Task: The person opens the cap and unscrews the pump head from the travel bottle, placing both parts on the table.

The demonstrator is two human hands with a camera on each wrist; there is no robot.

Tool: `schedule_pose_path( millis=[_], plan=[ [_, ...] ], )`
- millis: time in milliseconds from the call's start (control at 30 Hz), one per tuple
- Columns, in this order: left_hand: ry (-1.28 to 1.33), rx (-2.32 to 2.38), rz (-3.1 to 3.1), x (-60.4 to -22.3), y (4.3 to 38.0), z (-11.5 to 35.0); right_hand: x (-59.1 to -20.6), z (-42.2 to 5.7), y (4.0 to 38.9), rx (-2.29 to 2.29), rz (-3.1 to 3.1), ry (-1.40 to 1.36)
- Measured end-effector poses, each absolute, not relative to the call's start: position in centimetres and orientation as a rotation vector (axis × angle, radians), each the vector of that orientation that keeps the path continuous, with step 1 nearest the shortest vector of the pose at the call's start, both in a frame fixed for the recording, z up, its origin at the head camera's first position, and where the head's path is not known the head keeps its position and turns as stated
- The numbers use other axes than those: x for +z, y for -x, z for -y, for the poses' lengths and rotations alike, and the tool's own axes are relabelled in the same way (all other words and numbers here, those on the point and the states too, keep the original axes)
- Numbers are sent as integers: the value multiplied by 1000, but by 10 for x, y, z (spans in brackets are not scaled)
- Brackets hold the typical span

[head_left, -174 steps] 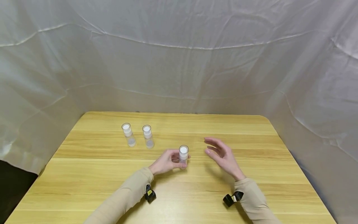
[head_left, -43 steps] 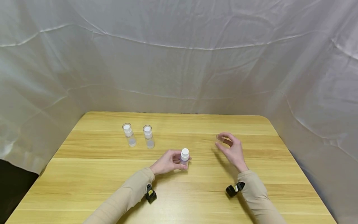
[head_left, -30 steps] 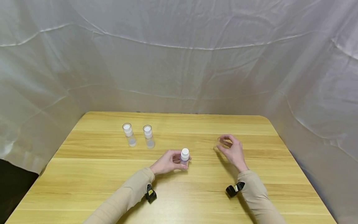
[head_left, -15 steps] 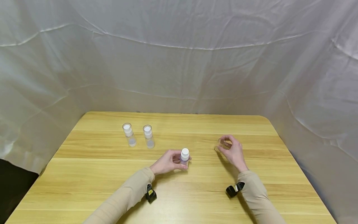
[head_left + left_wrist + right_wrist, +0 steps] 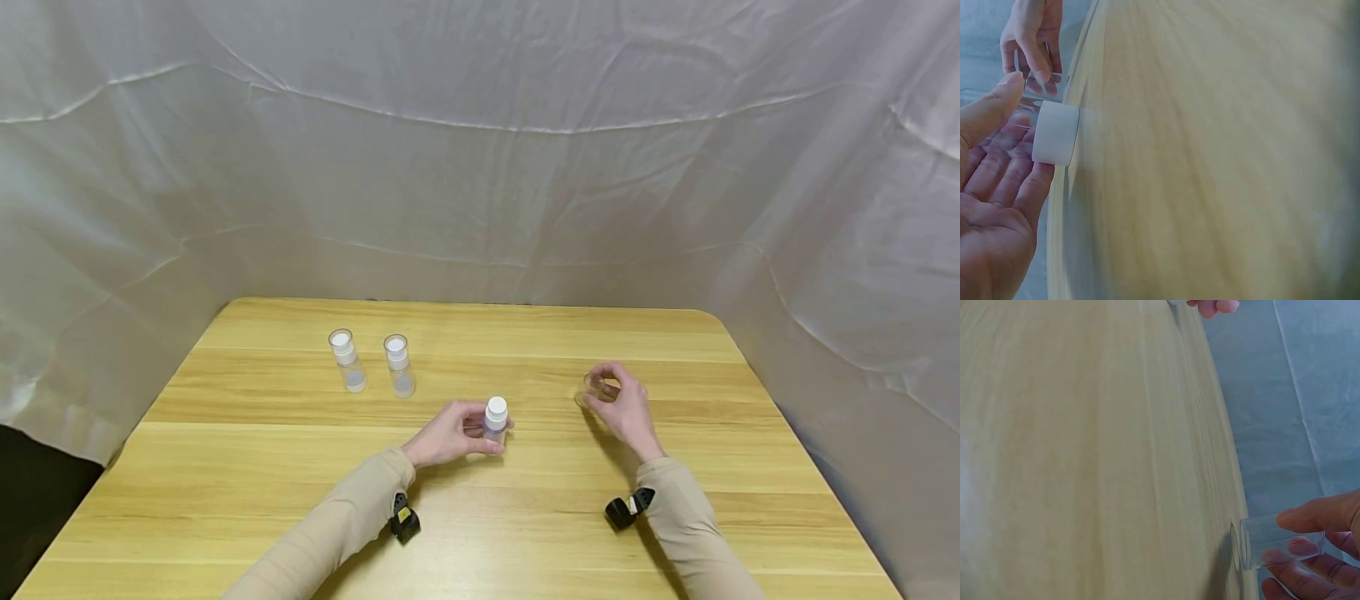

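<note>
My left hand (image 5: pixel 450 437) grips a small upright bottle (image 5: pixel 496 414) with a white top and a see-through body. Its thick white base (image 5: pixel 1055 133) shows close up in the left wrist view, with thumb and fingers round the clear part. Right of it, my right hand (image 5: pixel 624 410) holds a clear cylindrical cap (image 5: pixel 1269 540) between thumb and fingers. The cap's open rim is right at the tabletop in the right wrist view. Two similar bottles, one at the left (image 5: pixel 347 362) and one nearer the middle (image 5: pixel 399 367), stand with clear caps over their white tops.
Everything is on a light wooden table (image 5: pixel 480 533) with rounded far corners. A pale fabric curtain (image 5: pixel 480 183) hangs behind it and along both sides. Each wrist carries a small black camera, the left one (image 5: pixel 404 521) and the right one (image 5: pixel 626 508).
The clear cap, earlier on the held bottle, is off and in my right hand, which was empty and has moved right. Over the last second the cap has come down to the table.
</note>
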State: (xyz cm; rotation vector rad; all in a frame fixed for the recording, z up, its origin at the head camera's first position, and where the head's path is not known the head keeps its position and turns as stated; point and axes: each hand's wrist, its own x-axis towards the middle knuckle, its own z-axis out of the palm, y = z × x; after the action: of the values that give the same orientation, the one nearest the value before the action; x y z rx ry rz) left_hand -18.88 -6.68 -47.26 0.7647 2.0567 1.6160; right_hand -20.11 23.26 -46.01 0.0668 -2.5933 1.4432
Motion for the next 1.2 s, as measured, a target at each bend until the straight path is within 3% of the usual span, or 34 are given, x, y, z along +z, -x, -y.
schedule_pose_path(
  millis=[733,1200],
  plan=[
    [-782,1616,-2058,-473,189,67,-465,-233,202,1438,2643,-43],
    [-770,1633,-2034,-473,189,67,-456,-212,192,1319,2473,-189]
  ],
)
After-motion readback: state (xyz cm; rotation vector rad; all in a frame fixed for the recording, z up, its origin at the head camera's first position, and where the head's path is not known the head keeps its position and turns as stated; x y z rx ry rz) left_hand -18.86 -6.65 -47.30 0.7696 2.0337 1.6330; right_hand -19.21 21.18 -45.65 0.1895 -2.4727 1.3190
